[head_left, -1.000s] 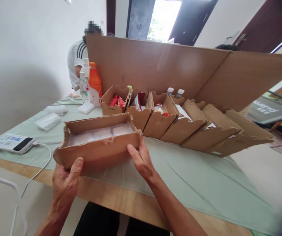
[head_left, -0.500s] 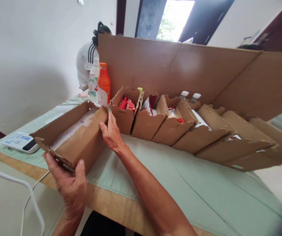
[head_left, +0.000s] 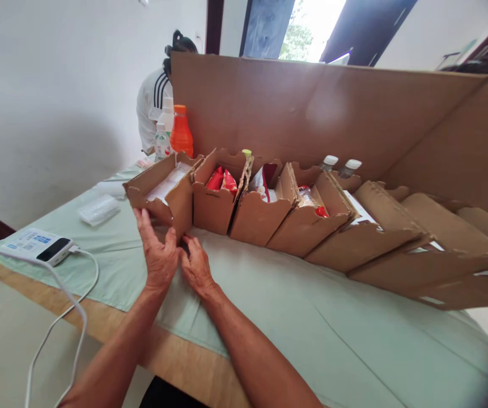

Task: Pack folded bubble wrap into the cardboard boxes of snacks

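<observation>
A narrow open-topped cardboard box stands at the left end of a row of similar boxes, with a white, plastic-looking item inside. Against its front face lies my left hand, fingers stretched and thumb apart. My right hand touches the box's lower front right corner, its fingers slightly bent and apart, and the thumbs of both hands almost meet. Beside it, the neighbouring cardboard box contains red packets. The undersides of both hands are hidden.
Further boxes with packets run rightward before a tall cardboard panel. An orange bottle and clear bottles stand behind. Clear plastic packs and a white device with a cable lie left. A person is beyond.
The leftmost box has moved away from me and rightward, down beside the row. My left hand has gone from gripping its near end to lying against its front; my right hand has moved down its side.
</observation>
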The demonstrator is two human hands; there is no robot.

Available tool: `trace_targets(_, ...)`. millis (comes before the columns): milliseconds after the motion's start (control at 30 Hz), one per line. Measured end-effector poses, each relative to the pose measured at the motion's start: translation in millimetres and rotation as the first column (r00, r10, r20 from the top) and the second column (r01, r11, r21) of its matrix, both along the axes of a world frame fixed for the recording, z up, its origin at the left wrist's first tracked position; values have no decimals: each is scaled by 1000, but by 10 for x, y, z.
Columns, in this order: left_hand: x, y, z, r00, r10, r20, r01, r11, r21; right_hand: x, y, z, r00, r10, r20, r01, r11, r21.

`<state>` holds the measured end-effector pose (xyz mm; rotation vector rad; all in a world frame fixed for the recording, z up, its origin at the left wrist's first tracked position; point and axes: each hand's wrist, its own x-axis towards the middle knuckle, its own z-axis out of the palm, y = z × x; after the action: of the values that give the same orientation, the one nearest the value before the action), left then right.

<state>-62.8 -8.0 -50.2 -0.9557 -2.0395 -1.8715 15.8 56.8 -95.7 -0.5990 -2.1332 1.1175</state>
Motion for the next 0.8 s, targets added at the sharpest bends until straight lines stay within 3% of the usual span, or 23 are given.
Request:
trace_targets(167, -274, 288, 53, 966, -229, 119, 243, 961, -129, -16, 17, 14, 1000, -28, -11, 28, 1000, -6)
trace_targets(300, -268, 369, -98, 919, -338, 203, 381, 895, -231, 2, 4, 45, 999, -37, -5, 37, 999, -20)
trace_targets(433, -180, 311, -276, 861, -431, 270, 501, 812, -300, 30, -28, 59, 999, -51, 16, 52, 998, -45)
trace_targets(533, -135, 187, -355, 850, -452, 270, 522, 792, -316, 34, -25, 36, 999, -36, 19, 37, 998, -44)
trace_targets(800, 214, -320, -494, 901, -349, 258, 419, 853, -310, -29, -47, 83, 997, 60, 45, -62, 998, 33)
